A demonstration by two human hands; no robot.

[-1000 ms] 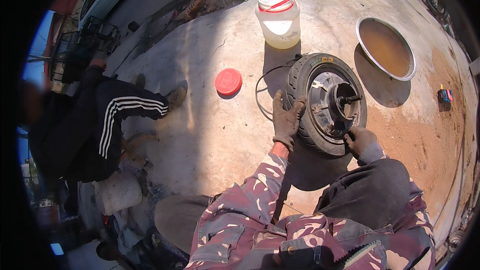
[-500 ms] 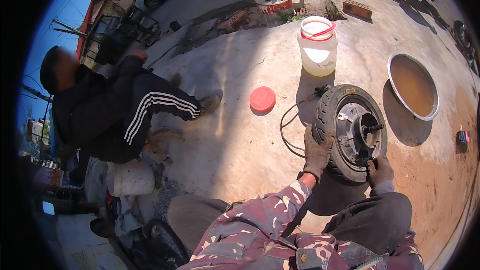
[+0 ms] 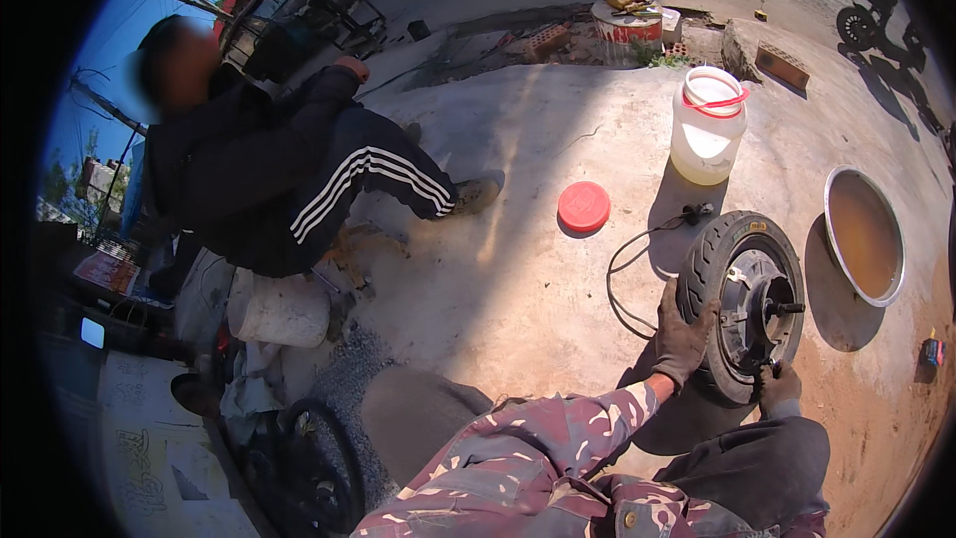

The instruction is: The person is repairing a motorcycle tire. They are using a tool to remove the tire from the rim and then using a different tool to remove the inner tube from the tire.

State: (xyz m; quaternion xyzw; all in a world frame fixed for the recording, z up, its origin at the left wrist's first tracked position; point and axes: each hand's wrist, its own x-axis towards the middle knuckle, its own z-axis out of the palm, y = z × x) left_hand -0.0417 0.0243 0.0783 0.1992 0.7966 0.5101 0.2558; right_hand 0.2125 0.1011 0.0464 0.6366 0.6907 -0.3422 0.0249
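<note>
A black scooter wheel (image 3: 741, 311) with a metal hub motor stands tilted on the ground before me, its axle stub facing right. My left hand (image 3: 686, 339), in a brown work glove, grips the tyre's left side, fingers on the tread and thumb at the sidewall. Low at the wheel's right side is my right hand (image 3: 778, 387), also gloved and closed beside the rim. Whatever its fingers pinch is hidden. A black cable (image 3: 615, 284) loops on the ground left of the tyre and ends in a connector (image 3: 697, 211) behind it.
Behind the wheel stands a translucent jug (image 3: 708, 130) of pale liquid. Its red lid (image 3: 584, 206) lies to the left. At the right is a metal basin (image 3: 899, 279) of brown water. Another person (image 3: 249, 154) sits at the left near a white bucket (image 3: 289, 306). Bricks (image 3: 783, 68) lie far back.
The view has swung left, shifting the scene rightward in the picture. Both hands remain at the same places on the wheel, with little visible change in its tilt.
</note>
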